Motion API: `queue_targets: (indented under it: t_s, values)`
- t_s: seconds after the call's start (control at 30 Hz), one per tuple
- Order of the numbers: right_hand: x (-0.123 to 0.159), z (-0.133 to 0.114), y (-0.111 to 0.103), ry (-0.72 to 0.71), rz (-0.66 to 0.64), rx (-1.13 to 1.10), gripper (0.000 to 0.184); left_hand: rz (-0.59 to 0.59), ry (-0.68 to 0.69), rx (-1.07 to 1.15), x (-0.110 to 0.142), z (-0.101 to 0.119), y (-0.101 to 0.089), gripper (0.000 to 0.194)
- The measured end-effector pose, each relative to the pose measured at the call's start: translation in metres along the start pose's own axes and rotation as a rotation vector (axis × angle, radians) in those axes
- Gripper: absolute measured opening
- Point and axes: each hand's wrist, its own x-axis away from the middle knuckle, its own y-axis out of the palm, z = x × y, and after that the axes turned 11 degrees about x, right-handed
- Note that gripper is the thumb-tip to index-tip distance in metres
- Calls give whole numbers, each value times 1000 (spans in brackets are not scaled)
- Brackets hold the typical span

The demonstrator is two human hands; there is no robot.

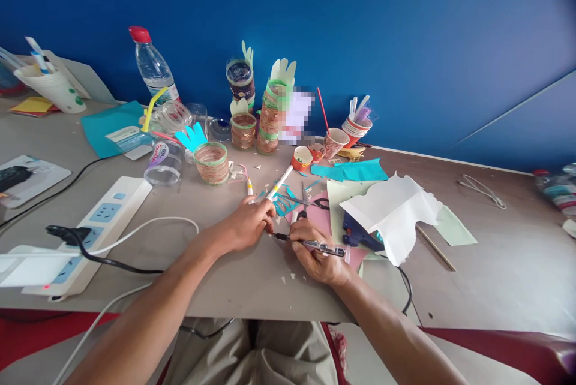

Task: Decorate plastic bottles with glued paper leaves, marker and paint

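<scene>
My left hand (246, 221) rests on the grey table with its fingers curled in a pinch. What it pinches, if anything, is hidden. A white marker (281, 183) juts up beyond its knuckles; I cannot tell if the fingers touch it. In my right hand (317, 253) is a pen (321, 247) with a clear barrel and black grip, its tip close to the left fingertips. Behind the hands lie scissors (320, 203), teal paper scraps (283, 202) and pink paper (318, 217). A string-wrapped cup (212, 163) with a teal paper crown stands further back.
At the left lies a power strip (108, 217) with cables. A water bottle (153, 64) and wrapped containers (269, 121) stand by the blue wall. To the right are a blue glue gun (360, 232), crumpled white paper (396, 211), a wooden stick (436, 248) and paper cups (336, 142).
</scene>
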Motion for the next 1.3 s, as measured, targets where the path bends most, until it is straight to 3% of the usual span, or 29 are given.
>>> queue_targets:
  t_s: [1.3]
  values:
    - [2, 2, 1, 34, 1, -8, 15, 11, 1, -30, -1, 4, -1, 21]
